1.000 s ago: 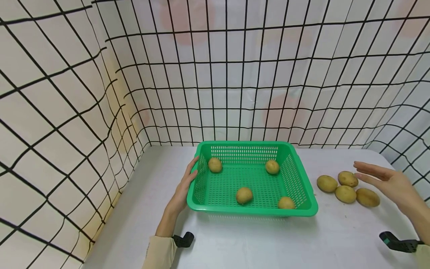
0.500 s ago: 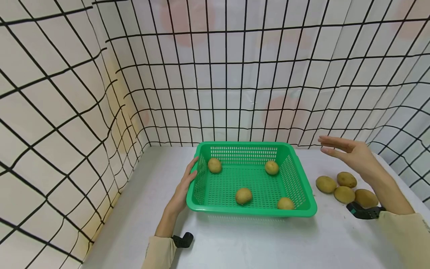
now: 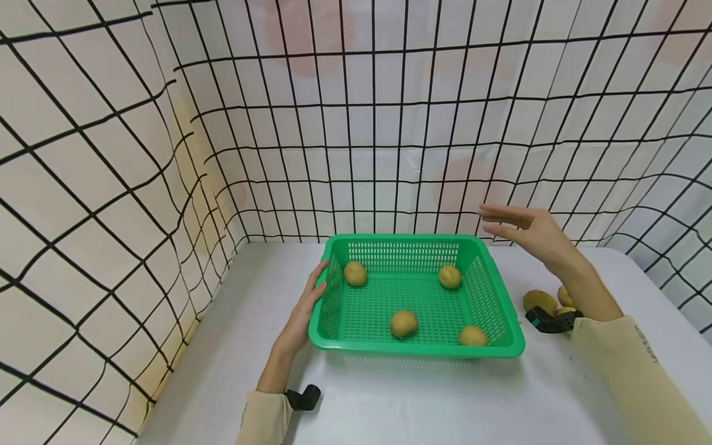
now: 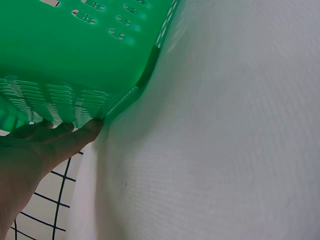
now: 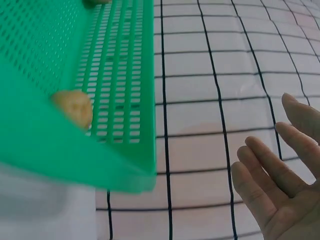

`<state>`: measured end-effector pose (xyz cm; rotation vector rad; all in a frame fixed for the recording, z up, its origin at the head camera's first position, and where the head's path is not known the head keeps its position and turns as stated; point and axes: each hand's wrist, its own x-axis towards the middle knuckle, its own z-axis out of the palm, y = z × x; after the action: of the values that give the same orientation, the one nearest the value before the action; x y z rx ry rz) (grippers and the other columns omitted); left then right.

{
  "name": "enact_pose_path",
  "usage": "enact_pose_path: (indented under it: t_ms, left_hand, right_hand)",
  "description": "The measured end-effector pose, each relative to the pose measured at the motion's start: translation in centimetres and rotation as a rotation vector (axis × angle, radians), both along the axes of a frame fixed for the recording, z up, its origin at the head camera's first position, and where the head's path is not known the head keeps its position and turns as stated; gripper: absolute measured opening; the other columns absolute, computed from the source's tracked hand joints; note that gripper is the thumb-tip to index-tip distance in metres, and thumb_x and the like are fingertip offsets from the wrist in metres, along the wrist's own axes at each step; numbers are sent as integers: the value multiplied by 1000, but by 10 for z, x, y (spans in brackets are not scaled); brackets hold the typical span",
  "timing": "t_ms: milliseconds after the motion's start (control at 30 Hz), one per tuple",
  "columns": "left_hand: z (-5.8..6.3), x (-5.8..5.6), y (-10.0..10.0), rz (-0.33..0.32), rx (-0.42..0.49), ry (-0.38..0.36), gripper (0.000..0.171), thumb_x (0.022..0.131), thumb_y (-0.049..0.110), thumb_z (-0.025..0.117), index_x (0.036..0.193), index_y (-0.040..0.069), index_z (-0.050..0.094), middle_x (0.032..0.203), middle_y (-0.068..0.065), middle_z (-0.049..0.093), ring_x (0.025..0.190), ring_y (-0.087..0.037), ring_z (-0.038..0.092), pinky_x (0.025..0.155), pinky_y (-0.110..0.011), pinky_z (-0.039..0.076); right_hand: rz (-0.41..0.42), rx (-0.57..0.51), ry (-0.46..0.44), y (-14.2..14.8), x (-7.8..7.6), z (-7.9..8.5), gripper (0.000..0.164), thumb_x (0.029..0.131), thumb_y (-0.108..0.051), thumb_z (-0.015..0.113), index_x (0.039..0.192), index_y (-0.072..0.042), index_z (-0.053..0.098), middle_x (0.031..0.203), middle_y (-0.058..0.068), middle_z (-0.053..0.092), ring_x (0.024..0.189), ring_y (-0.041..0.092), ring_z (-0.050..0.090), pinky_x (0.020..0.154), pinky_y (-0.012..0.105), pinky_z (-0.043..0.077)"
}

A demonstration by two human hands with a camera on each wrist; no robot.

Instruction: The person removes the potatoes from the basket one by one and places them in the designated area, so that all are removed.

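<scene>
A green plastic basket (image 3: 408,351) stands on the white table with several potatoes spread over its floor, one potato (image 3: 403,324) near the front wall. My left hand (image 3: 300,315) touches the basket's left side; in the left wrist view its fingers (image 4: 75,141) lie against the slotted outer wall, under the rim. Beyond the back right corner, my right hand (image 3: 531,233) is raised in the air, nothing in it. The right wrist view shows the palm with fingers (image 5: 272,167) extended, apart from the basket, and a potato (image 5: 75,107) inside the basket.
Loose potatoes (image 3: 539,301) lie on the table (image 3: 400,402) right of the basket, partly hidden by my right forearm and the black wrist camera (image 3: 550,320). A black grid net (image 3: 389,148) over white sheeting encloses the back and both sides.
My right hand has moved left and away from me, from beside the loose potatoes to above the basket's back right corner. The left hand and basket stay put.
</scene>
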<state>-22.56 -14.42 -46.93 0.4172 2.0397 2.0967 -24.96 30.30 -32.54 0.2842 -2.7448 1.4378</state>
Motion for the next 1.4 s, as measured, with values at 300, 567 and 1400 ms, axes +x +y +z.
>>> enact_pose_path:
  t_ms: [300,567,1400]
  left_hand:
    - [0,0,-1,-1,7,-13,54,112,42,32,163,43,16,174,3,5,160,-32,8,124,-67,12]
    - [1,-1,0,-14,1,-2,54,112,43,32,163,43,16,174,3,5,160,-31,7,125,-66,12]
    - [1,0,-1,3,-5,1,54,112,41,31,164,42,16,175,3,5,160,-32,8,124,-67,12]
  right_hand:
    - [96,-44,11,-37,-14,3,52,100,-33,69,148,-18,58,150,7,60,118,-1,62,113,61,41]
    - [210,-84,14,-70,-29,-4,47,100,-29,71,144,-17,62,144,9,65,141,25,50,117,60,37]
    - [364,-41,-40,-150,-64,-37,56,96,-30,75,147,-14,59,142,11,66,135,31,59,116,60,40]
